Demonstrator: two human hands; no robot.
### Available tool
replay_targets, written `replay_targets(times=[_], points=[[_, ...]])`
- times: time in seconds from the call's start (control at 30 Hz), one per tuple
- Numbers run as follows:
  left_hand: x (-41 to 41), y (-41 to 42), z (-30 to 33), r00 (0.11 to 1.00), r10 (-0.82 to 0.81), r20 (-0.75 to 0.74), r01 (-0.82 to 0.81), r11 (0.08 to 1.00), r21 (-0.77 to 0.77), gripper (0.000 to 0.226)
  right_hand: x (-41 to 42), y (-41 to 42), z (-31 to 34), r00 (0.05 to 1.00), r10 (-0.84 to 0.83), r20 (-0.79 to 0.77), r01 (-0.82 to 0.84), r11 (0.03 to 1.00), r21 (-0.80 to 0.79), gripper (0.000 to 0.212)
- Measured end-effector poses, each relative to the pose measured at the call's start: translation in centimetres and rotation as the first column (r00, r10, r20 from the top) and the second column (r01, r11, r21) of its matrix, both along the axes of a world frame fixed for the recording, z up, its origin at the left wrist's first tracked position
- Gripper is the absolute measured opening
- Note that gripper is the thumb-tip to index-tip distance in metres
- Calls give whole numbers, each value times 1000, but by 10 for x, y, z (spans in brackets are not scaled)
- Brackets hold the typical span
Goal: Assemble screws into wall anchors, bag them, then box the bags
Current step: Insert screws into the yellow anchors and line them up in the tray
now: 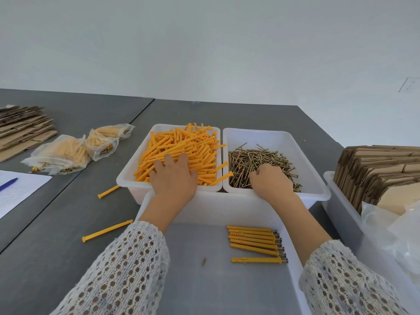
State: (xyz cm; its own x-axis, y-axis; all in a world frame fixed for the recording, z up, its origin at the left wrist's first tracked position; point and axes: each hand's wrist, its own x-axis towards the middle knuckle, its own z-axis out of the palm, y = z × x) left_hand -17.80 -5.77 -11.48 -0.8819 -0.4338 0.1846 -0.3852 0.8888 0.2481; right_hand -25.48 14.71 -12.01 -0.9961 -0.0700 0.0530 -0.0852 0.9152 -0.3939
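the yellow anchors (181,153) fill the left white bin (127,176), heaped in a loose pile. the left hand (173,178) lies palm down on that pile, fingers spread and slightly bent over the anchors; whether it grips one i cannot tell. the screws (256,164) lie tangled in the right bin (313,178), just beside the first. the right hand (270,180) rests on the screws with its fingers curled under; if it pinches a screw, that is hidden.

nearer the person, a wide white tray (218,208) holds a row of assembled anchors (254,241) with screw heads showing at their right ends, lying side by side, one more a little apart below them. a small brown bit (204,261) lies on the tray floor.

two loose anchors (108,192) lie on the grey tabletop (56,235) left of the bins and tray. further left sit filled bags (68,153), a stack of flat cardboard (20,130), and a sheet of paper (18,192) with a blue pen (8,184). on the right, another bin (341,201) holds folded cardboard (375,173) and clear plastic (395,233).
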Motion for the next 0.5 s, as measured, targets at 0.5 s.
replay_targets(times=[0.5], points=[[-5,3,4,910,-160,-383,129,986,-107,33,3,1,4,998,-65,19,63,994,87,27]])
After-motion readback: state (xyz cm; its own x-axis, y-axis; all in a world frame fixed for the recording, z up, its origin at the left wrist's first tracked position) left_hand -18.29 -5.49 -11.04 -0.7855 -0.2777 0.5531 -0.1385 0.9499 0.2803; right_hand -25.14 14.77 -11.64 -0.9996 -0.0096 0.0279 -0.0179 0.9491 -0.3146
